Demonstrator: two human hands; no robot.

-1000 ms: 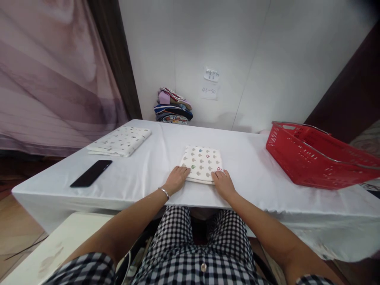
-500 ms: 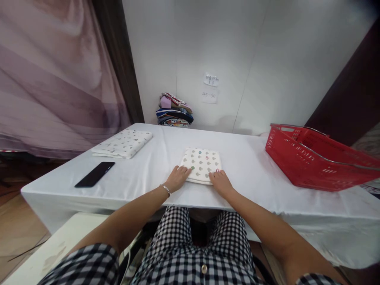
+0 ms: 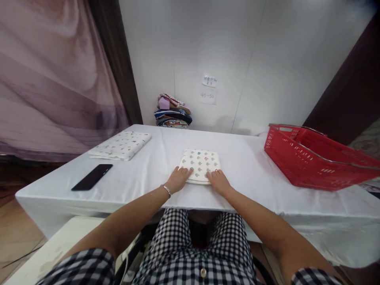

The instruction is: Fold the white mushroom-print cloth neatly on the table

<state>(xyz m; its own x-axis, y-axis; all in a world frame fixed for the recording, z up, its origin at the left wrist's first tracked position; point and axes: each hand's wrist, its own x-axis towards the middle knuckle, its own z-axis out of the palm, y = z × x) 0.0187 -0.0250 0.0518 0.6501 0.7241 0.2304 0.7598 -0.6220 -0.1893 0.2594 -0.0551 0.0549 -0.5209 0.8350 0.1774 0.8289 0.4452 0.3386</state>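
The folded patterned cloth [image 3: 200, 166] lies flat near the middle of the counter's [image 3: 252, 166] front edge. The left hand [image 3: 177, 180] rests on its near left corner, the right hand [image 3: 219, 181] on its near right corner, both with fingers spread flat and clamped on nothing. Whether any fingertips tuck under the hem is hard to tell from here. To finish this fold cleanly, I would press evenly with both palms, keep the edges squared, and smooth outward toward the far edge so the layers do not shift.
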